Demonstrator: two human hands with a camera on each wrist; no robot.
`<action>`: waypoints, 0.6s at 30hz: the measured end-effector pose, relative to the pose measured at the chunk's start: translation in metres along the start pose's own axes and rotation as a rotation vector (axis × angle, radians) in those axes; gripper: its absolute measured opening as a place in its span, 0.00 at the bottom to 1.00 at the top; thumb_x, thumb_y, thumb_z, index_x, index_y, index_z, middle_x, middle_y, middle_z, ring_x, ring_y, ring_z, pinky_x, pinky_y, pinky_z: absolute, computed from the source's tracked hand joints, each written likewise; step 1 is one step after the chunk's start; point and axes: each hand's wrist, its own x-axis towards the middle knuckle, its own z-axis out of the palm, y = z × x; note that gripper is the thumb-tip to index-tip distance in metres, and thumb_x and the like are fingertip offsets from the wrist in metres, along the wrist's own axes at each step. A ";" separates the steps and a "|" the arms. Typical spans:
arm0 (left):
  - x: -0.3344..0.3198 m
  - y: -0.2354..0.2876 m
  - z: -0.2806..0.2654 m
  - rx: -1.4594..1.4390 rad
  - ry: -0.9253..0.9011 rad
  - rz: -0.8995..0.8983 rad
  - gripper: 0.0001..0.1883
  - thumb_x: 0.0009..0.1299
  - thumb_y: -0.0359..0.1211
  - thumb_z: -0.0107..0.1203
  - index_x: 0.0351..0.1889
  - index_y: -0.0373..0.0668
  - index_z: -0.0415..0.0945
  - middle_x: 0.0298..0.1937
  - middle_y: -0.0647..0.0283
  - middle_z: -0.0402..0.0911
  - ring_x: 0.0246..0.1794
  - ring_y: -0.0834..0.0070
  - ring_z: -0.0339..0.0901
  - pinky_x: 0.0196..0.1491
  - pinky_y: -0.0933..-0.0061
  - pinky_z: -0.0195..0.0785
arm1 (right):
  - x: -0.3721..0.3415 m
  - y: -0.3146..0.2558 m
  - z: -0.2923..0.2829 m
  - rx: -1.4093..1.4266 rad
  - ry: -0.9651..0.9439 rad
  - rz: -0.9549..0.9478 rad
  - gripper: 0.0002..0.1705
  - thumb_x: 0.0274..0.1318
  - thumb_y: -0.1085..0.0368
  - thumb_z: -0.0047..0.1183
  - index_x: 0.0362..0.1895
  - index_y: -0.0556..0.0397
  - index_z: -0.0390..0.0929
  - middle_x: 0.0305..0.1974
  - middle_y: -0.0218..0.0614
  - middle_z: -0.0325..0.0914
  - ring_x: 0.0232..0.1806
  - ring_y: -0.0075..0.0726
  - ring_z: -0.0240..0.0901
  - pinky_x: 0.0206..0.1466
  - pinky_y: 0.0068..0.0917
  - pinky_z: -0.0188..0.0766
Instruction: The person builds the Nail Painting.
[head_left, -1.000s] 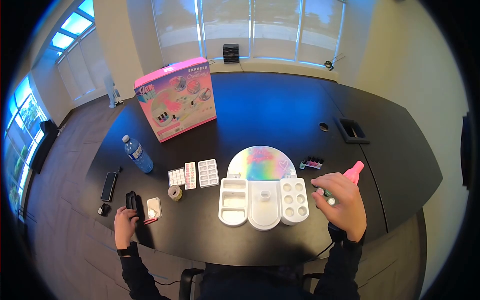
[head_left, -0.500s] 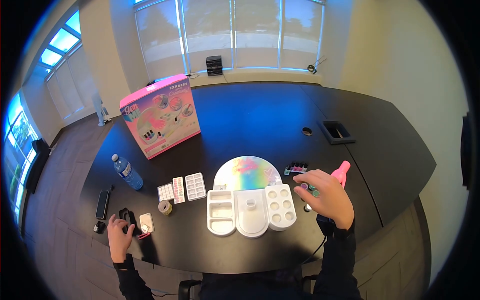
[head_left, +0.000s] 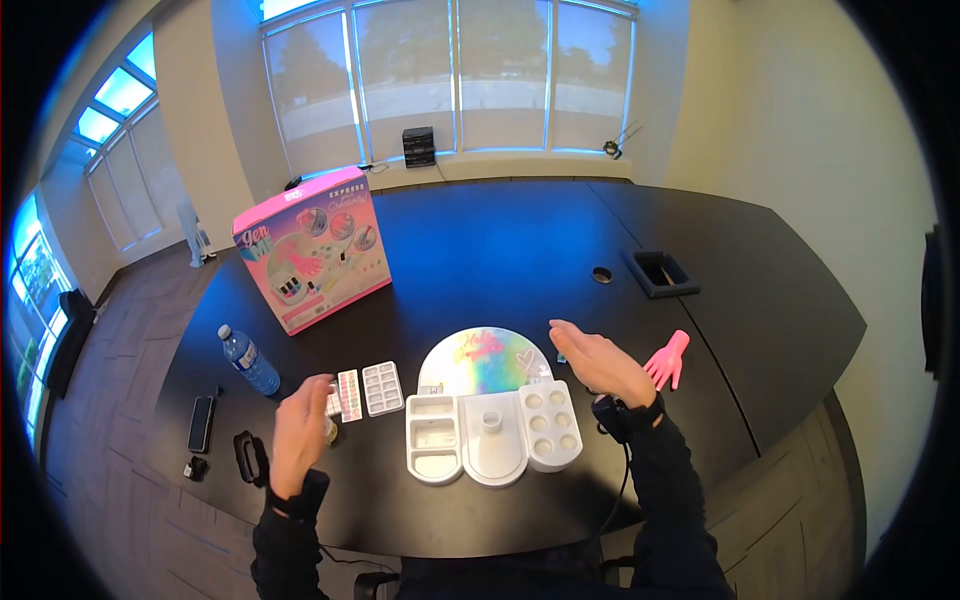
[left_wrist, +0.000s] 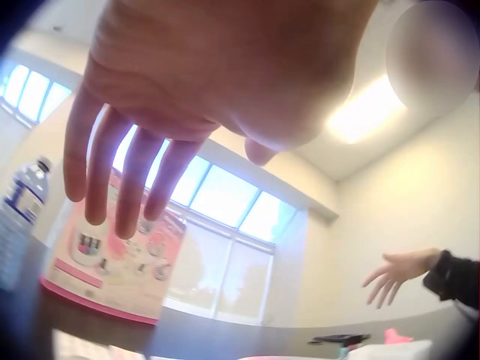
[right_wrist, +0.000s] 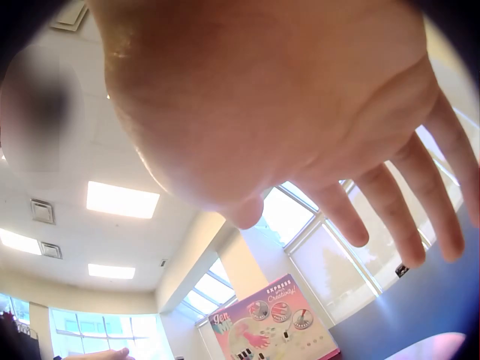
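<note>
My left hand (head_left: 303, 430) is raised over the left part of the table with its fingers extended and holds nothing. It overlaps a small jar (head_left: 331, 432) and part of a white grid tray. The right hand (head_left: 605, 365) hovers behind the right side of a white nail-station tray (head_left: 493, 455), its fingers straight and its palm turned inward. Between the hands stands that tray, with three compartments, a middle platform and several round wells. A rainbow-coloured half-round panel (head_left: 485, 360) rises at its back. A pink model hand (head_left: 668, 360) lies right of my right hand, which hides the polish bottles.
A pink kit box (head_left: 315, 250) stands at the back left. Nearer are a water bottle (head_left: 249, 360), a phone (head_left: 202, 425), a black oval holder (head_left: 250, 458), a sticker sheet (head_left: 349, 395) and a white tray of wells (head_left: 382, 389). A square table port (head_left: 660, 273) sits back right.
My left hand has risen from beside the black holder and moved right. The right hand has moved left, away from the bottles, uncovering the pink model hand. The head view has shifted slightly.
</note>
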 end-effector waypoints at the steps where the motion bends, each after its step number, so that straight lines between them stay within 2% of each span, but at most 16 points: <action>1: 0.008 0.000 0.011 -0.002 0.002 0.002 0.29 0.89 0.51 0.44 0.62 0.35 0.83 0.51 0.45 0.92 0.49 0.48 0.90 0.53 0.56 0.79 | 0.004 -0.001 0.001 -0.002 0.003 -0.001 0.46 0.84 0.30 0.32 0.79 0.57 0.69 0.61 0.64 0.85 0.67 0.75 0.78 0.72 0.54 0.72; 3: 0.026 0.008 0.035 -0.246 -0.168 -0.136 0.36 0.89 0.59 0.40 0.67 0.34 0.81 0.52 0.47 0.92 0.47 0.56 0.91 0.52 0.60 0.80 | 0.014 0.001 0.004 0.088 -0.106 0.030 0.51 0.82 0.25 0.28 0.84 0.55 0.64 0.71 0.66 0.78 0.75 0.74 0.72 0.78 0.53 0.67; 4: 0.036 0.007 0.047 -0.248 -0.166 -0.135 0.36 0.89 0.59 0.40 0.67 0.34 0.81 0.52 0.47 0.92 0.47 0.56 0.91 0.52 0.60 0.80 | 0.024 0.009 0.010 0.085 -0.104 0.029 0.51 0.82 0.25 0.28 0.84 0.55 0.64 0.71 0.66 0.78 0.75 0.74 0.72 0.78 0.53 0.67; 6: 0.057 0.004 0.072 -0.360 -0.274 -0.314 0.48 0.86 0.71 0.35 0.71 0.33 0.78 0.55 0.47 0.91 0.48 0.61 0.89 0.52 0.63 0.81 | 0.045 0.028 0.025 -0.007 -0.113 0.039 0.57 0.78 0.19 0.22 0.87 0.52 0.59 0.79 0.63 0.70 0.82 0.72 0.64 0.84 0.51 0.60; 7: 0.066 0.006 0.080 -0.362 -0.272 -0.313 0.48 0.86 0.71 0.35 0.71 0.33 0.78 0.55 0.47 0.91 0.48 0.61 0.89 0.52 0.63 0.81 | 0.049 0.026 0.025 0.004 -0.166 0.062 0.60 0.76 0.16 0.20 0.89 0.51 0.56 0.83 0.61 0.65 0.85 0.70 0.58 0.87 0.49 0.54; 9: 0.082 0.010 0.095 -0.373 -0.416 -0.424 0.59 0.79 0.81 0.30 0.75 0.32 0.74 0.61 0.43 0.87 0.52 0.59 0.87 0.55 0.60 0.82 | 0.063 0.027 0.032 0.005 -0.196 0.071 0.61 0.76 0.16 0.20 0.89 0.52 0.56 0.83 0.61 0.65 0.85 0.70 0.58 0.87 0.49 0.54; 12: 0.097 0.009 0.116 -0.336 -0.484 -0.467 0.63 0.76 0.84 0.26 0.78 0.32 0.70 0.64 0.39 0.84 0.55 0.55 0.86 0.57 0.57 0.83 | 0.095 0.046 0.052 -0.015 -0.228 0.083 0.63 0.75 0.16 0.20 0.89 0.56 0.55 0.83 0.62 0.64 0.86 0.69 0.58 0.87 0.50 0.54; 13: 0.101 0.009 0.120 -0.336 -0.520 -0.473 0.64 0.74 0.86 0.28 0.79 0.32 0.69 0.67 0.37 0.81 0.57 0.53 0.86 0.58 0.55 0.83 | 0.101 0.048 0.056 -0.038 -0.231 0.085 0.64 0.75 0.15 0.20 0.89 0.57 0.55 0.83 0.63 0.63 0.86 0.69 0.58 0.88 0.50 0.53; 16: 0.112 0.004 0.136 -0.266 -0.546 -0.502 0.65 0.73 0.86 0.29 0.79 0.32 0.69 0.67 0.36 0.81 0.58 0.53 0.85 0.59 0.54 0.83 | 0.114 0.052 0.063 -0.049 -0.241 0.129 0.64 0.75 0.16 0.20 0.88 0.60 0.54 0.83 0.66 0.63 0.86 0.70 0.58 0.88 0.50 0.52; 17: 0.114 0.005 0.138 -0.265 -0.573 -0.505 0.66 0.73 0.86 0.29 0.80 0.32 0.67 0.69 0.34 0.79 0.62 0.50 0.83 0.62 0.52 0.82 | 0.115 0.051 0.066 -0.052 -0.239 0.127 0.64 0.75 0.16 0.20 0.88 0.60 0.54 0.83 0.66 0.63 0.86 0.70 0.58 0.88 0.50 0.52; 18: 0.115 0.005 0.140 -0.267 -0.570 -0.504 0.66 0.73 0.86 0.29 0.80 0.32 0.67 0.69 0.34 0.79 0.62 0.50 0.83 0.62 0.52 0.82 | 0.115 0.050 0.070 -0.079 -0.215 0.143 0.64 0.75 0.17 0.20 0.88 0.60 0.54 0.82 0.66 0.63 0.85 0.71 0.58 0.88 0.51 0.53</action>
